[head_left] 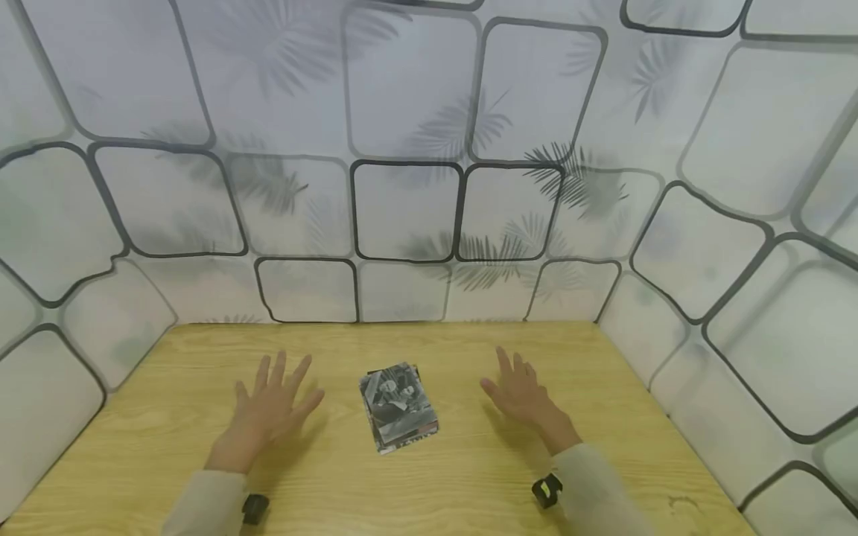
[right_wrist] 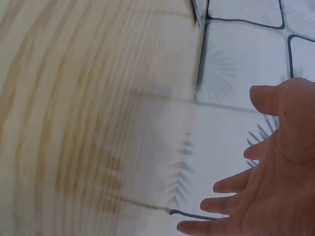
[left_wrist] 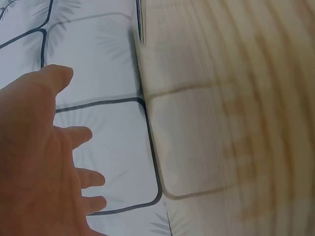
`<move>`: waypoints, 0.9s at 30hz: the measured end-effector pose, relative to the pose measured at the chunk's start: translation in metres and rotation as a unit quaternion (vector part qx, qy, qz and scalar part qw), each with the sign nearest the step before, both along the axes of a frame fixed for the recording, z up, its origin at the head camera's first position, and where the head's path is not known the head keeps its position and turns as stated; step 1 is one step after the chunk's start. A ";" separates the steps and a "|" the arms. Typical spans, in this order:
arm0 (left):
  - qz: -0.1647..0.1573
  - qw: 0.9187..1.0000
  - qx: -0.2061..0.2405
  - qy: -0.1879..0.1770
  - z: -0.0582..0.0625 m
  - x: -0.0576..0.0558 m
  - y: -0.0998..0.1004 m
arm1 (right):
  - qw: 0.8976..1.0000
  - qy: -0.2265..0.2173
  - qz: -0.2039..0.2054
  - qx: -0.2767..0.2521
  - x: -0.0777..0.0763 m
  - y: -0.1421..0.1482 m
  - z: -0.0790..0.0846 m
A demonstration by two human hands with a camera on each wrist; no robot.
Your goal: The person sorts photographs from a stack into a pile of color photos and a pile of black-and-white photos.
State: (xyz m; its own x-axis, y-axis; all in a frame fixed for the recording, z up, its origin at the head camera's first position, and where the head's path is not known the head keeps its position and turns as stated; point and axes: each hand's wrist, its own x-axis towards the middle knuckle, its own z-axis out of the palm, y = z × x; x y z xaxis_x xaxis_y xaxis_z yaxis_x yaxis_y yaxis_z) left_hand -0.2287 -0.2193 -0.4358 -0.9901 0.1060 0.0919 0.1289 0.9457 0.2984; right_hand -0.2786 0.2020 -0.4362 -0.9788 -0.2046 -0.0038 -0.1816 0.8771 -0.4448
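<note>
The tabletop is pale yellow wood with visible grain, its straight far edge meeting a white back wall at 12 o'clock. The left wall closes it in at 9 o'clock and the right wall at 3 o'clock. All 3 carry rounded, four-sided outlines, some black, others soft grey. Seen from the head camera, a dark leaf print sits at 2 o'clock, a fainter grey frond at 11 o'clock. A small curved mark shows on the wood at 4 o'clock. In both wrist views, the wood dimly mirrors the outlines.
</note>
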 end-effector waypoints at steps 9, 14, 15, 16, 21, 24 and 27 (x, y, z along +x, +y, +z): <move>-0.032 0.999 0.010 0.013 -0.002 -0.003 0.011 | 0.995 0.002 0.003 -0.102 -0.007 -0.022 -0.001; -0.058 0.997 0.055 0.013 -0.001 -0.007 0.019 | 0.990 -0.011 -0.002 -0.140 -0.006 -0.040 -0.003; -0.063 0.996 0.068 0.014 0.000 -0.007 0.021 | 0.989 -0.013 0.002 -0.147 -0.005 -0.044 -0.004; -0.067 0.994 0.083 0.014 0.000 -0.007 0.022 | 0.988 -0.015 0.007 -0.153 -0.004 -0.048 -0.005; -0.079 0.989 0.118 0.031 0.000 -0.007 0.033 | 0.987 -0.012 0.029 -0.160 0.000 -0.064 -0.009; -0.082 0.989 0.121 0.036 -0.002 -0.007 0.040 | 0.988 -0.002 0.031 -0.152 0.002 -0.071 -0.010; -0.083 0.988 0.124 0.033 -0.004 -0.008 0.045 | 0.988 -0.003 0.034 -0.153 0.002 -0.076 -0.011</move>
State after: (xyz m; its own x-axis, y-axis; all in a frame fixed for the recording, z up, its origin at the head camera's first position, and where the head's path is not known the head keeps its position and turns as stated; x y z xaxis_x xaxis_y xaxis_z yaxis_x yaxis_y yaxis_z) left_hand -0.2365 -0.1742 -0.4394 -0.9517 0.2333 0.1996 0.3039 0.8088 0.5035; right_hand -0.2769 0.1258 -0.4468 -0.9627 -0.2630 0.0637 -0.2332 0.6867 -0.6886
